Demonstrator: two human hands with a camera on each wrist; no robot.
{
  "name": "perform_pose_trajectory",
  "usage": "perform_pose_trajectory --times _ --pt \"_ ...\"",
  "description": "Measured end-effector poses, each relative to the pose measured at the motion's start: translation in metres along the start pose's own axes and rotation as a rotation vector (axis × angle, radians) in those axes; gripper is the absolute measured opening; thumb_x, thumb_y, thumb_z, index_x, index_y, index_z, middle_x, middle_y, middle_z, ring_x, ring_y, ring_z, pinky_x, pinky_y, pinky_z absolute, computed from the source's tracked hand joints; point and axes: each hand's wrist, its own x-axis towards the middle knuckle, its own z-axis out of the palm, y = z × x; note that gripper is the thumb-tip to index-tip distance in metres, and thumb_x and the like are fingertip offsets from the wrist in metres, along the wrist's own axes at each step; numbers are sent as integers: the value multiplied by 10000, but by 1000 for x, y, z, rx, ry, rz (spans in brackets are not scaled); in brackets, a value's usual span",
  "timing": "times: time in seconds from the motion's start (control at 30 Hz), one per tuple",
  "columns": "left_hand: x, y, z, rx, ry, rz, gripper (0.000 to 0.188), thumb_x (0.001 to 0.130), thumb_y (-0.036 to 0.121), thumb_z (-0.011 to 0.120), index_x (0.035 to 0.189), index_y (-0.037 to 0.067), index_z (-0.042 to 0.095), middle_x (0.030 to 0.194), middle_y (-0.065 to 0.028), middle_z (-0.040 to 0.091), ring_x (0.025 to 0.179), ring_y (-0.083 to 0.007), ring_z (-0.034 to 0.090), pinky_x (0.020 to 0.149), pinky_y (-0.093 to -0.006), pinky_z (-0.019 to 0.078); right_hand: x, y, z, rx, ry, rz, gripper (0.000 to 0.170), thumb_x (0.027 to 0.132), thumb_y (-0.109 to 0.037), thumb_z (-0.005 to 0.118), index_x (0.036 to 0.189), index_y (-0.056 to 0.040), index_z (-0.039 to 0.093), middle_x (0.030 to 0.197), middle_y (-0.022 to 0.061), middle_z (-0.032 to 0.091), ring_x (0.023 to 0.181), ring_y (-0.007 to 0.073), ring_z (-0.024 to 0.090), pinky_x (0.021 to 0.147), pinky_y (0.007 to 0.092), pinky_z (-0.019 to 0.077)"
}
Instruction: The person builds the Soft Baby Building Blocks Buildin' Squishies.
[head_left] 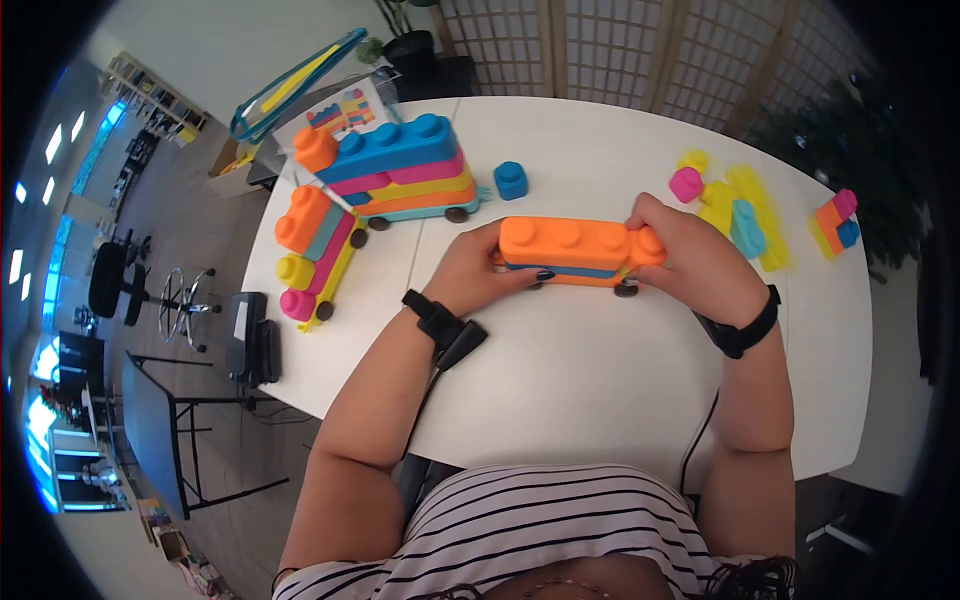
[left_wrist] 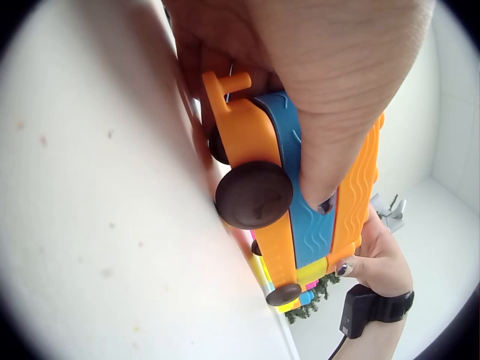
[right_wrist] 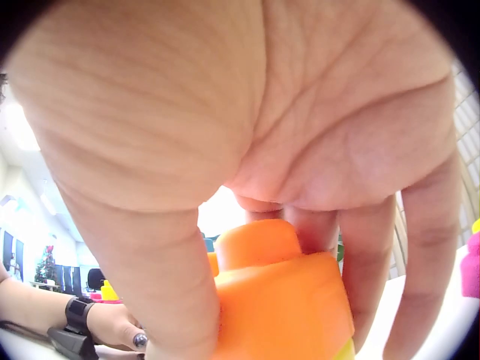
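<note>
A wheeled toy block wagon stands on the white table in front of the person. It has an orange base (left_wrist: 251,135), a blue block (left_wrist: 309,236) above that and a long orange block (head_left: 565,238) on top. The left hand (head_left: 466,268) grips the wagon's left end, its thumb lying along the blue side. At the other end, the right hand (head_left: 700,262) holds a small orange block (right_wrist: 285,300) between thumb and fingers. Some yellow shows under this small block. The fingers behind the wagon are partly hidden.
Two stacked block wagons, one with a blue top (head_left: 395,145) and one with a yellow base (head_left: 343,270), stand at left. A loose blue block (head_left: 511,181) lies behind the hands. Yellow pieces (head_left: 716,205), a pink block (head_left: 685,184) and a small stack (head_left: 832,225) are at right.
</note>
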Motion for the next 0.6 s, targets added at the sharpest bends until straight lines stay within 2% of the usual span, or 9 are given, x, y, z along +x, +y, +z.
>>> perform_pose_trajectory --times 0.1,0.17,0.23,0.3,0.33,0.43,0.5,0.53,0.6 --pt "1 -7 5 -223 -56 -28 542 940 44 894 1434 -11 681 1309 -82 791 1220 -142 740 1084 -341 597 -4 6 -9 86 -76 36 429 927 -84 832 1284 -60 595 1203 138 743 1133 329 735 952 397 578" --pt "3 -10 4 -154 -65 19 528 942 12 878 1431 -16 681 1311 -83 787 1218 -158 747 1092 -349 599 -14 34 -22 36 -8 -72 464 954 -124 829 1357 -80 602 1301 99 730 1185 278 715 989 402 578" --pt "3 -13 6 -139 -39 36 529 939 -2 876 1430 -22 680 1320 -87 783 1211 -162 750 1084 -341 601 -16 66 -42 118 94 -2 516 962 -179 853 1411 -98 613 1355 88 707 1211 263 681 1022 410 575" --pt "3 -7 9 -154 -47 -6 528 938 -15 870 1430 -29 679 1326 -94 781 1220 -165 749 1090 -341 599 -17 83 -59 -69 162 278 557 963 -217 860 1446 -96 612 1392 110 703 1260 299 660 1038 440 572" --pt "4 -9 8 -150 -53 -16 527 938 -19 869 1430 -30 679 1326 -96 781 1221 -164 748 1092 -342 599 -15 91 -61 -75 164 284 557 963 -217 860 1446 -96 612 1392 110 703 1260 299 660 1038 440 572" --pt "2 -5 6 -136 -43 -30 536 931 -22 878 1428 -36 678 1328 -101 782 1218 -161 746 1095 -342 598 -6 121 -43 -283 232 427 728 889 -293 923 1523 -132 602 1513 138 661 1433 359 587 1198 531 484" --pt "2 -6 7 -150 -59 14 528 926 -14 891 1414 -34 689 1329 -95 785 1211 -161 746 1090 -340 599 -1 143 -19 -618 387 276 865 803 -358 956 1571 -189 595 1517 144 655 1538 392 509 1313 665 336" --pt "3 -9 5 -158 -71 24 522 920 -1 905 1400 -27 701 1334 -87 785 1209 -156 743 1091 -334 595 5 132 -27 -465 225 398 930 762 -319 961 1596 -201 568 1594 131 597 1587 393 456 1342 743 193" --pt "2 -7 4 -100 -53 -4 539 896 45 932 1391 4 722 1283 -81 795 1187 -154 744 1078 -337 587 9 134 -32 -415 170 402 927 773 -235 924 1621 -191 550 1587 135 604 1561 374 493 1332 700 263"
